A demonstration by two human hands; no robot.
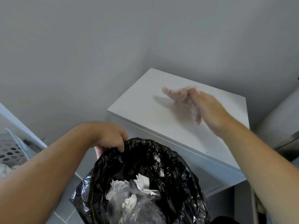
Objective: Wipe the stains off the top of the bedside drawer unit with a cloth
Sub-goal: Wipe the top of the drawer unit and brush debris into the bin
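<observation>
Left hand (108, 138) gripping black bag (145, 180) rim; right hand (199, 109) blurred over drawer unit (137, 109), grip unclear.

You have no writing to read anywhere in this frame: no label, brand, number or sign shows on any surface.
</observation>
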